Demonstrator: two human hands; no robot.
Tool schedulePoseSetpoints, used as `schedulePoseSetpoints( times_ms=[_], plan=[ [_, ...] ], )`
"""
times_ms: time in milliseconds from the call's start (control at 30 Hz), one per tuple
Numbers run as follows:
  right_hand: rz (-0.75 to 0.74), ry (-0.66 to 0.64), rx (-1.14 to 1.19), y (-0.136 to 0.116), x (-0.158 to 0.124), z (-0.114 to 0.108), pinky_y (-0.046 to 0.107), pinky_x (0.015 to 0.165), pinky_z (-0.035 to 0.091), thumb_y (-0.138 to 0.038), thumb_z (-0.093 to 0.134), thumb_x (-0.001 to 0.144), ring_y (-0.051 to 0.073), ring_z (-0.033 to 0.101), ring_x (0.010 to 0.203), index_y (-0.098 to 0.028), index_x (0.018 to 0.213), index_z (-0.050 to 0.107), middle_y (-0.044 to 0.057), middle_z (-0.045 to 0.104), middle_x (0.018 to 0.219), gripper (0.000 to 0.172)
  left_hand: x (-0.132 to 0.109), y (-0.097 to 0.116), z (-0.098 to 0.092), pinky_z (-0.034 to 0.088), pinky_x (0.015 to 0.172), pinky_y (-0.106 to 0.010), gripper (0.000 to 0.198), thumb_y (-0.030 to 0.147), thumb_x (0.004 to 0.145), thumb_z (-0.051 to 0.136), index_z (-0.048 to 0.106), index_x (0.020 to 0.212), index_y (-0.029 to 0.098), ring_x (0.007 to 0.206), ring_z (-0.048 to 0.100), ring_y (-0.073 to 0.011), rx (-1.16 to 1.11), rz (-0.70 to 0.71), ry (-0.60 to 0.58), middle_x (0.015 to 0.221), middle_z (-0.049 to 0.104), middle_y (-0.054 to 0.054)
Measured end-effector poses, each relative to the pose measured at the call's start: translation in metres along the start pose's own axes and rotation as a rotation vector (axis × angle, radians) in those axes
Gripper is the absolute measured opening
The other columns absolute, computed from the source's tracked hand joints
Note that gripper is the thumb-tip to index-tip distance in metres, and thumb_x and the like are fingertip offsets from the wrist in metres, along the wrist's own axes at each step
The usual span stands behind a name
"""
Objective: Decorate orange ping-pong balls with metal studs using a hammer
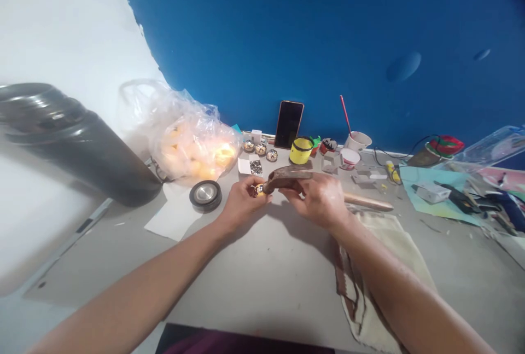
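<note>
My left hand (245,201) pinches a small shiny gold-and-yellow round piece (258,190) between its fingertips. My right hand (322,199) is closed round a claw hammer (289,177) near its rusty brown head, and the wooden handle sticks out to the right. One end of the hammer head is at the gold piece; whether they touch, I cannot tell. Behind my hands stands a small white box (245,166) of tiny metal bits. Shiny domed metal pieces (272,155) sit just beyond it.
A round black-rimmed metal disc (205,195) rests left, beside a clear plastic bag (192,146) and a dark bottle (98,151). Along the blue wall are a phone (289,124), a yellow cup (301,151) and a white cup (360,140). A cream cloth (389,266) lies under my right forearm.
</note>
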State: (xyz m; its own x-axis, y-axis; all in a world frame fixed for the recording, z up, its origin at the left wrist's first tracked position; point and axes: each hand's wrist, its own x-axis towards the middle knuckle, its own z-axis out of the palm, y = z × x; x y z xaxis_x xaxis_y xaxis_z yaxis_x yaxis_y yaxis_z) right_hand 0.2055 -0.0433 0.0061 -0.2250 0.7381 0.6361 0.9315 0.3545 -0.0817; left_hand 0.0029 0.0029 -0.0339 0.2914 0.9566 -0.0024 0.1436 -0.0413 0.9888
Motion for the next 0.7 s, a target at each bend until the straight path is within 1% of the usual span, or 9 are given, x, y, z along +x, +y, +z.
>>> schedulePoseSetpoints(
  times_ms=[133,300,433,500,600,700],
  plan=[
    [0.026,0.068,0.0,-0.0011,0.0004,-0.0013,0.028,0.059,0.038,-0.044,0.065,0.088,0.017,0.063,0.06,-0.022,0.082,0.076,0.003,0.073,0.067,0.025,-0.0011,0.0052,0.0004,0.038,0.051,-0.023,0.027,0.029,0.067,0.076,0.068,0.09,0.018,0.051,0.043,-0.0095,0.058,0.014,0.066,0.058,0.051,0.007],
    [-0.015,0.053,0.02,-0.0032,0.0013,-0.0034,0.028,0.057,0.037,-0.041,0.064,0.088,0.017,0.063,0.059,-0.021,0.083,0.075,0.002,0.072,0.066,0.023,-0.0021,0.0062,-0.0003,0.037,0.05,-0.022,0.028,0.029,0.066,0.077,0.066,0.09,0.018,0.052,0.044,-0.0089,0.066,0.061,0.034,0.062,0.055,0.006],
    [0.014,0.138,-0.001,-0.0028,0.0022,-0.0063,0.028,0.058,0.037,-0.044,0.064,0.089,0.017,0.061,0.058,-0.021,0.077,0.074,0.002,0.069,0.06,0.028,-0.0033,0.0066,-0.0002,0.036,0.049,-0.021,0.023,0.027,0.069,0.074,0.066,0.089,0.019,0.05,0.042,-0.0084,0.111,0.067,0.069,0.059,0.051,0.007],
    [0.013,0.13,0.002,-0.0024,0.0021,-0.006,0.028,0.059,0.038,-0.044,0.064,0.089,0.017,0.063,0.06,-0.021,0.08,0.075,0.002,0.071,0.064,0.027,-0.0035,0.0072,0.0004,0.037,0.05,-0.021,0.024,0.028,0.068,0.075,0.067,0.088,0.018,0.052,0.043,-0.0087,0.106,0.084,0.07,0.061,0.053,0.006],
    [-0.017,0.084,0.026,-0.0018,0.0017,-0.0041,0.028,0.059,0.038,-0.042,0.064,0.088,0.017,0.064,0.062,-0.021,0.089,0.076,0.003,0.075,0.071,0.024,-0.0032,0.0079,0.0011,0.039,0.052,-0.022,0.028,0.029,0.066,0.077,0.068,0.09,0.018,0.054,0.046,-0.0093,0.067,0.108,0.067,0.065,0.057,0.005],
    [0.022,0.085,0.012,-0.0021,0.002,-0.0045,0.028,0.06,0.039,-0.045,0.063,0.089,0.018,0.064,0.063,-0.021,0.084,0.076,0.004,0.074,0.069,0.028,-0.0029,0.0092,0.0007,0.037,0.05,-0.022,0.027,0.03,0.069,0.075,0.07,0.093,0.019,0.051,0.043,-0.0093,0.089,0.09,0.089,0.059,0.052,0.007]
  ],
)
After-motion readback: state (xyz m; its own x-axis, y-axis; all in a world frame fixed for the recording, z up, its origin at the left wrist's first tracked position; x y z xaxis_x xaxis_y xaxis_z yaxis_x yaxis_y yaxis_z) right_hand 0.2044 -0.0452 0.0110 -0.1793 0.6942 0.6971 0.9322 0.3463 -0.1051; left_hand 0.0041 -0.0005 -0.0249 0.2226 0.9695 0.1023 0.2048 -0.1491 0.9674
